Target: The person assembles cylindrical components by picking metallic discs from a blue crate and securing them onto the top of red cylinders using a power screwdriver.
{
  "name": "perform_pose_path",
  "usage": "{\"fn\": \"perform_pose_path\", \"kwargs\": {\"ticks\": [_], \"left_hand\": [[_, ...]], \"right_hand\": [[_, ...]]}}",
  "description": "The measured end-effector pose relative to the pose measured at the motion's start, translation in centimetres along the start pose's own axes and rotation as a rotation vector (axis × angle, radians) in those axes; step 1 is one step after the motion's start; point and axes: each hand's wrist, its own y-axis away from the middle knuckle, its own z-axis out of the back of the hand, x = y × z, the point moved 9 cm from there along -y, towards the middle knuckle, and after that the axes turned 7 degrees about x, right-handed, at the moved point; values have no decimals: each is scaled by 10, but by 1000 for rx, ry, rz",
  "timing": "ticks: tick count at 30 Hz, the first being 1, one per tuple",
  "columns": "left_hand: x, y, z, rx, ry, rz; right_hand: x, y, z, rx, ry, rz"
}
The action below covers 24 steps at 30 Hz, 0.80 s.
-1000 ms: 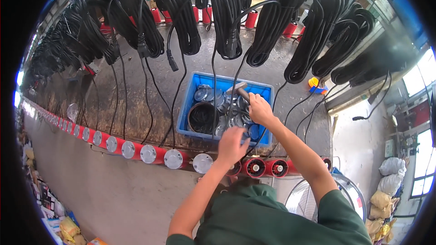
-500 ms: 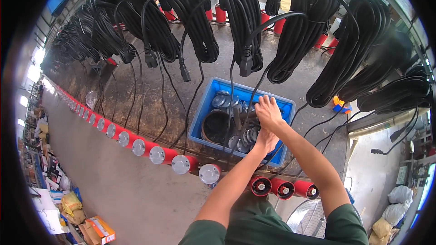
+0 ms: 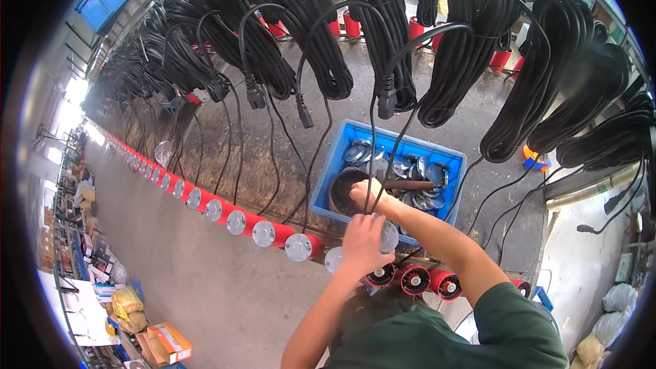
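My left hand [image 3: 363, 244] is closed on a round silver metal cap [image 3: 389, 234], just in front of the blue crate [image 3: 326, 179]. My right hand [image 3: 369, 193] reaches into a dark round bowl [image 3: 339, 195] inside the crate, fingers curled together; whatever they grip is too small or hidden to make out. Loose silver caps [image 3: 437, 176] lie in the crate beside the bowl. A brown bar [image 3: 410, 184] rests across them. Near my left hand, a capped red cylinder [image 3: 304, 247] ends a long row, while uncapped red cylinders [image 3: 415, 279] show black interiors.
Thick bundles of black cable [image 3: 465, 41] hang over the workbench [image 3: 273, 143], with cords and plugs [image 3: 387, 99] dangling near the crate. An orange and blue object [image 3: 536, 158] sits at the right. A cardboard box [image 3: 164, 343] stands on the floor at lower left.
My hands have parted: the left has moved down and left out of the crate, with a cap. The right has shifted left to the bowl. The whole view has slid slightly.
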Motion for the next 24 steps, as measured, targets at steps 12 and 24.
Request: {"fn": "perform_pose_path", "kwargs": {"ticks": [12, 24], "left_hand": [[62, 103, 25, -255, 2033, 116], [53, 118, 8, -326, 2219, 56]], "right_hand": [[3, 20, 17, -107, -41, -189], [22, 206, 149, -507, -585, -689]]}}
